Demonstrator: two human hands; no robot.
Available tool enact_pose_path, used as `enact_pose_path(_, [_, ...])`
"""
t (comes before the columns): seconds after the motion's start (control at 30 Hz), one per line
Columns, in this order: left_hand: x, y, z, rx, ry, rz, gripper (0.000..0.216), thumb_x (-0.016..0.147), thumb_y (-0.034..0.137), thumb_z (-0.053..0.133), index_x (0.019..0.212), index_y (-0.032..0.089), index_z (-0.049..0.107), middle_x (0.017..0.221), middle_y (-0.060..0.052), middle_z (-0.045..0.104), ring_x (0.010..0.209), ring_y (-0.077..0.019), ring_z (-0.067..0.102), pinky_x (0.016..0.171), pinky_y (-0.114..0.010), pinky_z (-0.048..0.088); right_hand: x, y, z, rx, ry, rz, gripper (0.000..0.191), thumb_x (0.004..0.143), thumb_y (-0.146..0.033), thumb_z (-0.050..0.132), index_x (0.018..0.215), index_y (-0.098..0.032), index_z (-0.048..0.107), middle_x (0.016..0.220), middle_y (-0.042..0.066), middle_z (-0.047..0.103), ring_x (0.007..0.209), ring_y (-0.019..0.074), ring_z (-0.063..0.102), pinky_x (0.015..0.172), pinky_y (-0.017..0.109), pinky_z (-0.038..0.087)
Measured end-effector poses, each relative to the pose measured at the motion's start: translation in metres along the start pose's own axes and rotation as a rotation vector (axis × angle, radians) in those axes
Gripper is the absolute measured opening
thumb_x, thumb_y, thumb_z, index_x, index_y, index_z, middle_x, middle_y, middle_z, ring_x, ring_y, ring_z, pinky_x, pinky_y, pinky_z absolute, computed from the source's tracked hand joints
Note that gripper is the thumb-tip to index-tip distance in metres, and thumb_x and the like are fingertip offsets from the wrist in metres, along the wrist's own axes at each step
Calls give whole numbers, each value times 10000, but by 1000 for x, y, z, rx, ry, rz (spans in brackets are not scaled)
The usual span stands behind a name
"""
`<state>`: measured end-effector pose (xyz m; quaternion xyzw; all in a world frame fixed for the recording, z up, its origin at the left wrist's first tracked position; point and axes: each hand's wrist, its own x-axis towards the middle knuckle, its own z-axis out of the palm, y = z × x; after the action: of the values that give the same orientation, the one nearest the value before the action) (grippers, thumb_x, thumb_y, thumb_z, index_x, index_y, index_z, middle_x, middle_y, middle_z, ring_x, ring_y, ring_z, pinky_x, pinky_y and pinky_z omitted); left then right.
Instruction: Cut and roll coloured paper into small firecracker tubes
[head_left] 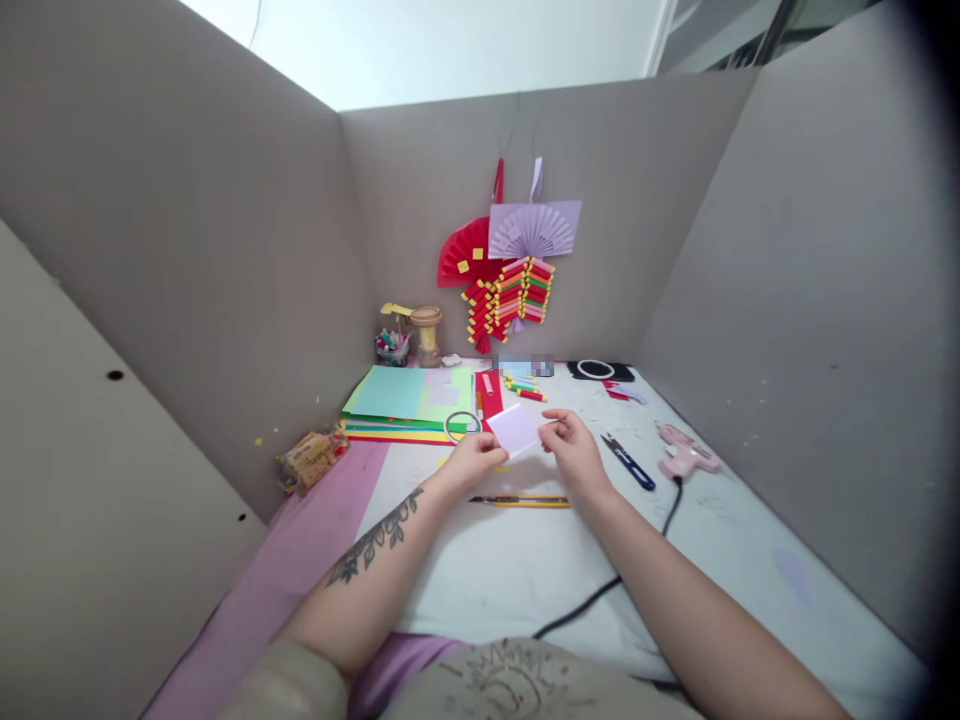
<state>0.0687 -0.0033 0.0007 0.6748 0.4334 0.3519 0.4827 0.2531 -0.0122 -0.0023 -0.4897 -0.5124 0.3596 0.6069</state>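
Note:
A small sheet of pale purple paper (516, 430) is held up above the table between my two hands. My left hand (477, 455) pinches its lower left corner, fingers closed. At the right edge, my right hand (571, 440) has thumb and fingertips closed on the same paper. Just below the hands lies a craft knife (525, 502) with a yellow handle. A round ring of tape (461, 428) rests left of the paper. Behind it are several small rolled paper tubes (531, 394) in red, green and yellow.
Coloured paper sheets (390, 392) are stacked at the left. Dark blue thread snips (628, 462) and a pink glue gun (686, 452) lie at the right, its black cord (581, 606) running forward. Red and purple paper fans (534, 232) hang on the grey back panel (420, 160).

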Motion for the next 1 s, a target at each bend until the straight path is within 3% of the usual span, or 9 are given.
enact_pose_path(0.13, [2, 1, 1, -41, 160, -13, 156, 654, 276, 554, 586, 145, 501, 556, 42, 415, 533, -83, 368, 499, -211, 273, -5, -7, -1, -161, 139, -109, 229, 748, -330, 550, 924, -189, 517, 709, 2, 565, 648, 151, 537, 626, 273, 433])
enact_pose_path(0.3, [2, 4, 4, -98, 313, -59, 155, 646, 272, 564, 574, 150, 500, 543, 41, 440, 528, -88, 384, 509, -217, 303, -22, -15, 15, -508, -119, -413, 134, 828, -266, 498, 815, -202, 615, 834, 53, 617, 801, 179, 562, 751, 297, 445])
enact_pose_path(0.47, [0, 7, 5, -109, 312, -84, 164, 636, 291, 585, 578, 144, 542, 543, 39, 471, 525, -91, 403, 507, -216, 312, -27, -16, 25, -664, -122, -622, 166, 856, -181, 469, 861, -201, 633, 829, 56, 621, 851, 193, 548, 805, 324, 434])
enact_pose_path(0.7, [0, 6, 8, -44, 287, -55, 226, 657, 332, 586, 538, 144, 545, 505, 36, 475, 515, -101, 425, 525, -224, 331, -24, -10, 23, -788, -73, -640, 154, 850, -169, 496, 831, -198, 646, 812, 48, 623, 826, 189, 543, 774, 305, 435])
enact_pose_path(1.0, [0, 6, 10, 241, 280, 124, 272, 726, 346, 564, 579, 122, 613, 518, 7, 521, 553, -122, 460, 536, -231, 325, -25, -8, 23, -826, -78, -587, 170, 839, -176, 497, 820, -203, 663, 799, 49, 630, 811, 183, 549, 759, 289, 426])
